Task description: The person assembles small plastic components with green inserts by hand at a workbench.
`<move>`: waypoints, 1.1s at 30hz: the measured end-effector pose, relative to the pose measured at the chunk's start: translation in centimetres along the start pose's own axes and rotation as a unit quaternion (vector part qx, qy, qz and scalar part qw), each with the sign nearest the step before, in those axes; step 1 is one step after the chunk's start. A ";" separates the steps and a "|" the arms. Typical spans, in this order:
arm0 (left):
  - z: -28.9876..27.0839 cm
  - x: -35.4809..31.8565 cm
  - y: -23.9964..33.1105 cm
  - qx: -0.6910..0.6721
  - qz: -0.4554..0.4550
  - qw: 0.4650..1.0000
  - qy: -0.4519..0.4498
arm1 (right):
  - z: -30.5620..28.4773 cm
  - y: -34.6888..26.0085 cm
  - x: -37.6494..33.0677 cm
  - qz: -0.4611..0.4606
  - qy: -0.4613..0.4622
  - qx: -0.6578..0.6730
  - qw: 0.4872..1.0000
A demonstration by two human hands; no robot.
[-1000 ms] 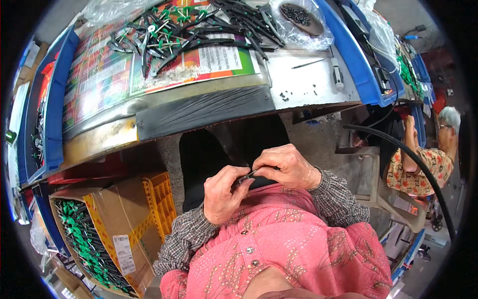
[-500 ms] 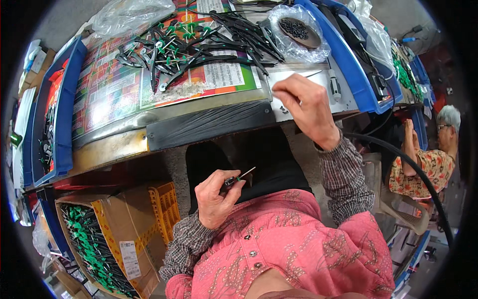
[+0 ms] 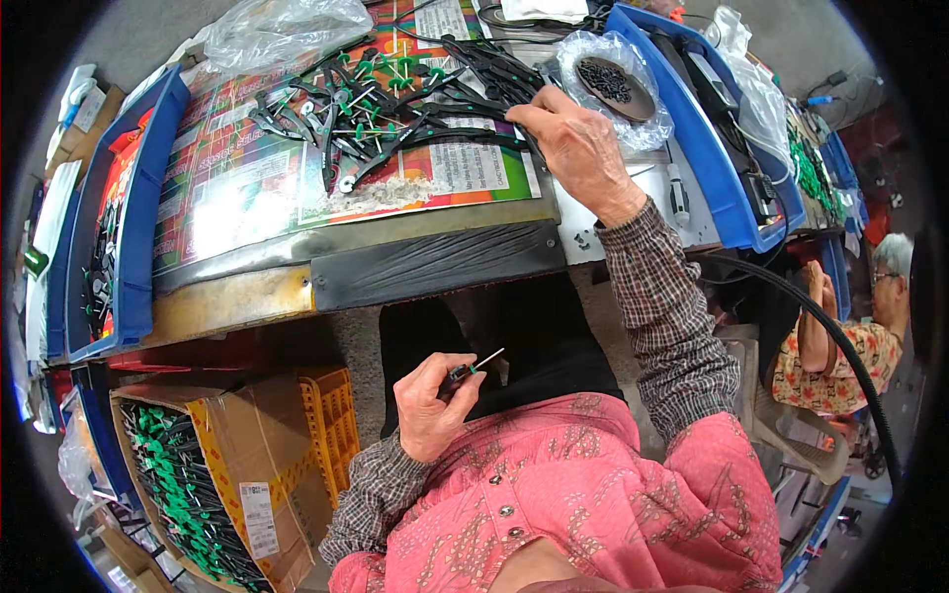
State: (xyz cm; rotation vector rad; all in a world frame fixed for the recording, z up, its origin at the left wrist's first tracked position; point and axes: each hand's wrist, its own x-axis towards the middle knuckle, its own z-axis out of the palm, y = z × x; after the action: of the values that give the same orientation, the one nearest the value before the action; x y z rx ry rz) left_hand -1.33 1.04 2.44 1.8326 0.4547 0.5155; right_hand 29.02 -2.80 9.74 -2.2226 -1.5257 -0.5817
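Note:
My left hand (image 3: 430, 405), low over my lap, is closed around a small black-and-green piece (image 3: 461, 374) whose thin metal pin sticks out to the upper right. My right hand (image 3: 583, 153) reaches over the table to the right end of a heap of black curved plier-like parts (image 3: 474, 74). Its fingers are bent together at the ends of those parts, and what they grip, if anything, is hidden. Left of these lie several green-headed pieces with metal pins (image 3: 381, 104). Beyond the right hand, a dark oval dish (image 3: 633, 96) of small black pieces rests on clear plastic.
A screwdriver (image 3: 678, 195) lies beside the right blue tray (image 3: 736, 212). Another blue tray (image 3: 133, 247) stands at the left table end. Below it, a cardboard box (image 3: 247, 445) holds many green-and-black parts. A black cable (image 3: 840, 346) arcs at right, near a seated person (image 3: 820, 366).
My right hand has moved away from the table's front edge, up to the black parts. My left hand stays over my lap with its piece. The view has shifted slightly.

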 end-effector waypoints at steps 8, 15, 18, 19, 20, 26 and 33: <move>0.1 -0.3 -0.4 0.017 0.004 1.000 -0.009 | 0.4 1.4 0.8 -0.121 -0.050 -0.053 0.990; -0.1 -0.4 -0.2 0.005 -0.008 1.000 -0.003 | 0.0 2.0 0.6 -0.134 -0.009 -0.079 0.988; -0.2 -0.3 0.1 0.004 0.000 1.000 0.003 | -0.1 2.2 0.3 -0.144 0.013 -0.059 0.988; -0.2 -0.4 0.1 0.007 0.002 1.000 0.007 | -0.3 2.2 0.2 -0.145 0.013 -0.060 0.988; -0.2 -0.4 0.2 0.010 0.004 1.000 0.010 | -0.6 2.1 0.1 -0.139 0.048 -0.027 0.989; -1.1 -1.1 0.7 -0.009 -0.001 1.000 0.016 | -3.8 -2.3 -3.0 0.077 0.058 0.307 0.947; -1.5 -1.8 1.7 -0.036 -0.021 0.999 0.009 | -6.5 -7.0 -9.0 0.270 -0.081 0.647 0.708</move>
State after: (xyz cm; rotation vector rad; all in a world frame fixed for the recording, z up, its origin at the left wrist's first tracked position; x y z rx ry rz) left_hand -3.57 0.77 4.26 1.7471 0.4802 0.5136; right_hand 18.73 -10.87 10.96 -1.3584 -0.7248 0.7258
